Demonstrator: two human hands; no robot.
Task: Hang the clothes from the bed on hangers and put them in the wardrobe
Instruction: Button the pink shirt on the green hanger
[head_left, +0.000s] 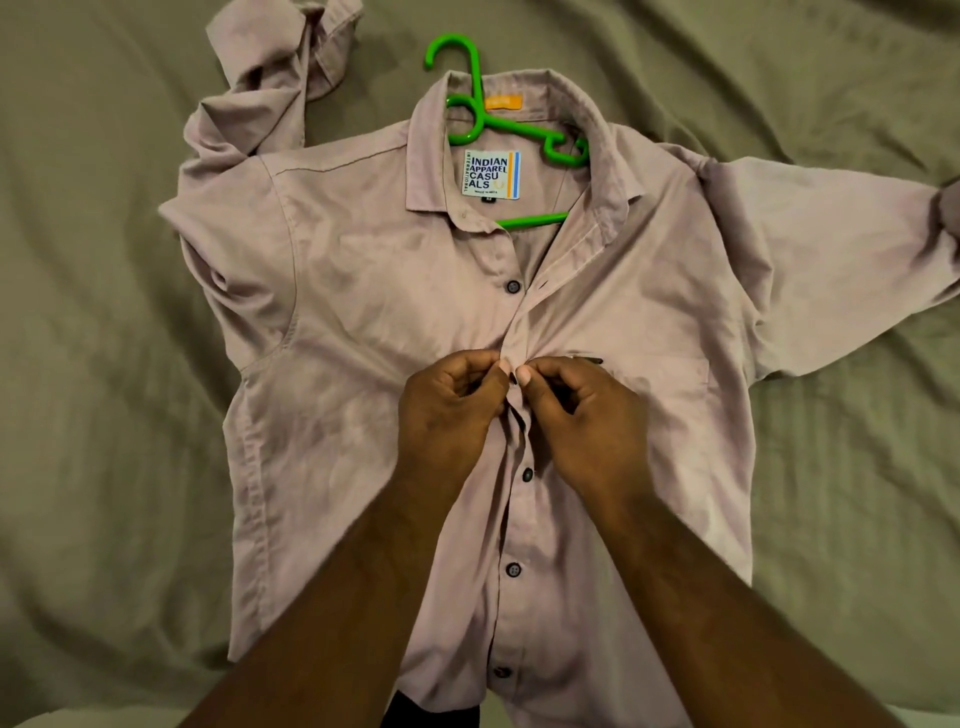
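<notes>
Now, your left hand (451, 410) and right hand (587, 415) meet at mid-chest of the mauve shirt (363, 312). Each pinches one edge of the placket, thumb and forefinger closed on cloth around a button that is barely visible between them. The shirt lies face up on the olive bedsheet (104, 467), its green hanger (519, 127) tucked inside the collar. The placket runs straight away from you toward that collar. The next undone button (513, 286) sits just beyond your fingertips along this line, on the left panel, so your left hand is nearer it. Its buttonhole edge falls to your right hand.
</notes>
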